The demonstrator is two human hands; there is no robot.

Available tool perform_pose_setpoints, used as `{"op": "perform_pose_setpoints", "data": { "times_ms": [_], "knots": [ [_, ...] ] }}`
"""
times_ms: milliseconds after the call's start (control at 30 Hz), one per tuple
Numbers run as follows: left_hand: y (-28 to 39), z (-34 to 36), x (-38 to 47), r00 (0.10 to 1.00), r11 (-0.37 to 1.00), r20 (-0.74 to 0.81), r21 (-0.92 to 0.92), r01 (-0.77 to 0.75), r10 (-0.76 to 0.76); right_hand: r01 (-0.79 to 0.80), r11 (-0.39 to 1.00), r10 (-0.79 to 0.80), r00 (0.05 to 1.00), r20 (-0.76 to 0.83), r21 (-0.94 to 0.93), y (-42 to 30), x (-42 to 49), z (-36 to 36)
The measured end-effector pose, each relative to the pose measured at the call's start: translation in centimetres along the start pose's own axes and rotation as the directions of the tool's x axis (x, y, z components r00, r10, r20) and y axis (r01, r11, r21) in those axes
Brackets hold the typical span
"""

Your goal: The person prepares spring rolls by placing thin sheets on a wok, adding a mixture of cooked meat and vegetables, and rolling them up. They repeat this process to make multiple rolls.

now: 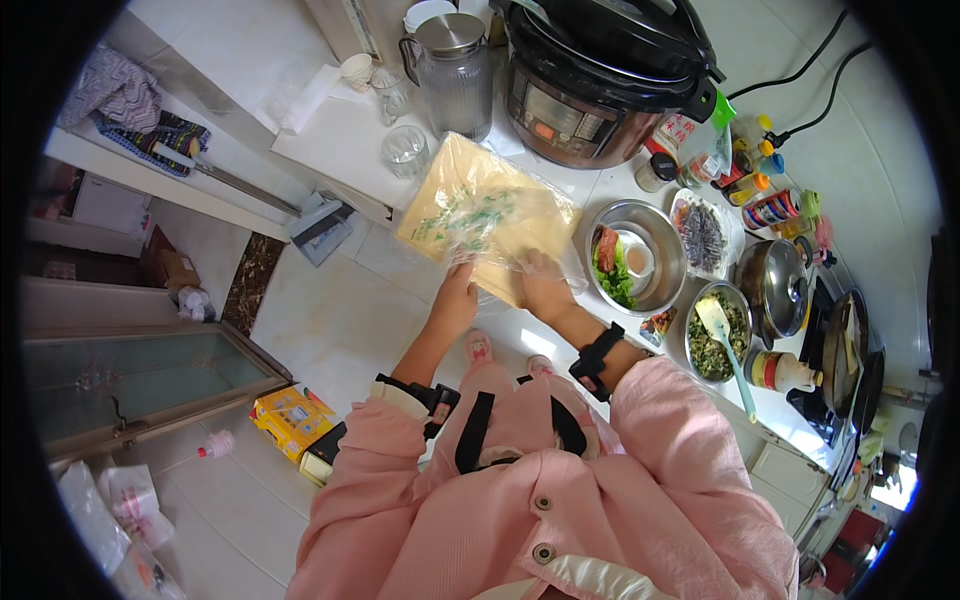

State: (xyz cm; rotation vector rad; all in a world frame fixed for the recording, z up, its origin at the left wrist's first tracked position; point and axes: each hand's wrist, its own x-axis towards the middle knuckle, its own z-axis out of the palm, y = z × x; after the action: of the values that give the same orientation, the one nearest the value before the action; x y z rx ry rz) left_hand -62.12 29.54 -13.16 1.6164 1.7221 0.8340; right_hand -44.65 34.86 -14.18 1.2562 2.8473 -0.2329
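Note:
A clear plastic bag [480, 210] with green print holds a stack of flat, pale yellow sheets, probably tofu skin, at the counter's near edge. My left hand [454, 300] grips the bag's near edge, with thumb and fingers on the gathered plastic. On the other side, my right hand [546, 285] reaches into or under the plastic at the stack's near corner; which of these cannot be told, and its fingertips are partly hidden. Right of the bag stands a steel bowl [671, 259] with lettuce, reddish meat pieces and a small white cup.
Behind the bag stand a drinking glass [405, 152], a ribbed pitcher [455, 82] and an electric pressure cooker [570, 112]. Farther right are a bowl of chopped filling [720, 337] with a spatula [727, 345], a lidded pot [776, 289] and seasoning bottles. A dustpan [321, 225] lies on the floor.

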Motion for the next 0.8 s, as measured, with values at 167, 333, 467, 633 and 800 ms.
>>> {"op": "perform_pose_setpoints", "data": {
  "times_ms": [167, 333, 467, 633, 800],
  "knots": [
    [-0.3, -1.1, 1.1, 0.986, 0.990, 0.149, -0.107, 0.092, -0.075, -0.151, 0.984, 0.145, 0.987, 0.068, 0.093, 0.3, 0.3, -1.7],
    [0.4, -1.6, 1.3, 0.962, 0.969, 0.235, -0.165, 0.182, -0.141, -0.172, 0.983, 0.181, 0.965, 0.189, -0.066, -1.3, 0.1, -3.2],
    [0.3, -1.7, 1.3, 0.970, 0.961, 0.223, -0.230, 0.154, -0.102, -0.138, 0.983, 0.136, 0.990, 0.029, 0.117, -0.6, -0.2, -3.2],
    [-0.5, -2.0, 1.7, 0.867, 0.942, 0.486, -0.231, 0.245, -0.106, -0.135, 0.970, 0.094, 0.975, 0.199, 0.200, 0.9, 0.0, -3.6],
    [-0.5, -0.3, 0.9, 0.826, 0.873, 0.545, -0.323, 0.366, -0.145, -0.333, 0.870, 0.323, 0.942, 0.092, 0.362, 0.9, 0.2, -6.2]
  ]
}}
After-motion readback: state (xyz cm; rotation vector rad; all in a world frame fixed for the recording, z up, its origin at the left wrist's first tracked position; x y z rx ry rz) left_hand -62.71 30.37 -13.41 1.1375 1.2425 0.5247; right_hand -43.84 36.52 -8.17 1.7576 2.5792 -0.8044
